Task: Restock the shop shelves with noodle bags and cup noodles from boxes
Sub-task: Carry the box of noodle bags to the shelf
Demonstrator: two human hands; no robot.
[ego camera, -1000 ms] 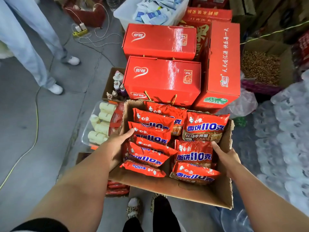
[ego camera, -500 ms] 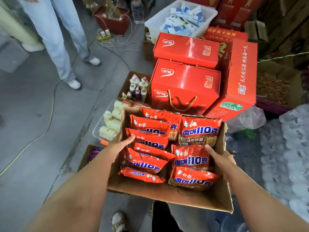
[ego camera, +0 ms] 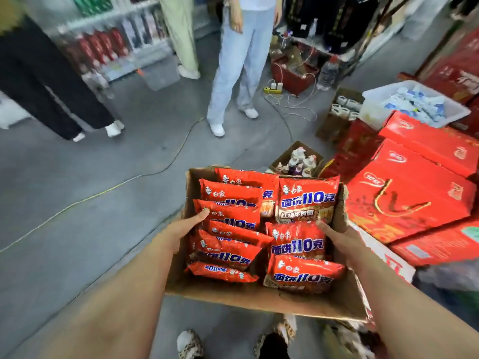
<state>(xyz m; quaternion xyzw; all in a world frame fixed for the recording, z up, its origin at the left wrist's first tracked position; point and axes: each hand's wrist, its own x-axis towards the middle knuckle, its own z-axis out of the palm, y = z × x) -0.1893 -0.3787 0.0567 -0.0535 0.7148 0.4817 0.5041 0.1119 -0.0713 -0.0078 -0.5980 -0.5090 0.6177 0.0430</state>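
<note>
Carrying an open cardboard box (ego camera: 259, 299) out in front at about waist height, the person has it by its two side walls; the left hand (ego camera: 182, 228) clasps the left wall with the thumb hooked over the rim and lying against a packet, and the right hand (ego camera: 337, 239) clasps the right wall the same way, thumb inside; the other fingers of both hands are hidden behind the cardboard. The noodle bags (ego camera: 305, 200) are inside the box, red with blue and white lettering, overlapping in two rough columns; the left column is stacked like tiles and the right column shows three larger faces. The box hangs above a grey floor (ego camera: 77, 242), with the carrier's patterned slippers (ego camera: 189, 343) just below its near edge. To the right sit glossy red gift boxes (ego camera: 409, 193), one with a gold cord handle; behind them is a white tub (ego camera: 414, 104) of blue and white packets; just beyond the box stands a small carton of bottles (ego camera: 298, 159). A yellow cable (ego camera: 103, 193) trails across the floor; someone in pale jeans (ego camera: 241, 60) stands ahead, another in black trousers (ego camera: 39, 81) off to the left, near blurred shelves (ego camera: 111, 35).
</note>
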